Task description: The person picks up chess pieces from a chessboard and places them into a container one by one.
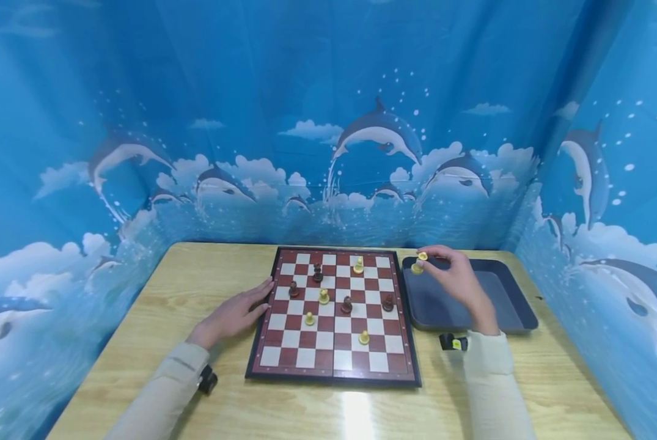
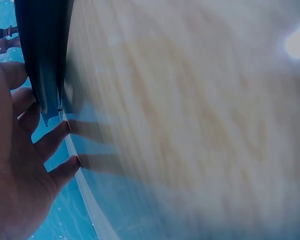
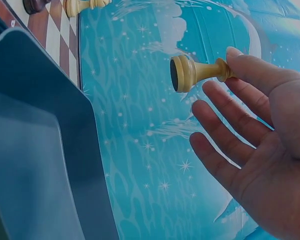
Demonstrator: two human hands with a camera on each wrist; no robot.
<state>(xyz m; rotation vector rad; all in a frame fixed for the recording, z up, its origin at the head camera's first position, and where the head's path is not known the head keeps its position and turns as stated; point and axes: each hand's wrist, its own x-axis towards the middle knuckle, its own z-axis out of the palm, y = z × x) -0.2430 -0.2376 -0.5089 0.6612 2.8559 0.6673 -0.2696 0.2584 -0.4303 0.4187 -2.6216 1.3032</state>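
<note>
My right hand (image 1: 456, 280) pinches a pale yellow chess piece (image 3: 190, 74) between thumb and forefinger, over the left part of a dark grey tray (image 1: 473, 326). In the right wrist view the piece lies sideways with its dark base pointing left, its top covered by the fingertips; its kind cannot be told. My left hand (image 1: 233, 313) rests beside the chessboard (image 1: 319, 371), its fingers extended against the left edge. The left wrist view shows these fingers (image 2: 52, 140) along the board's dark side. Several yellow pieces (image 1: 358, 265) and dark brown pieces (image 1: 318, 272) stand scattered on the board.
The board lies on a light wooden table (image 1: 196, 275), with the tray close along its right side. Blue dolphin-printed curtains (image 1: 251, 91) enclose the back and both sides. Black wrist devices (image 1: 452, 342) sit at both cuffs.
</note>
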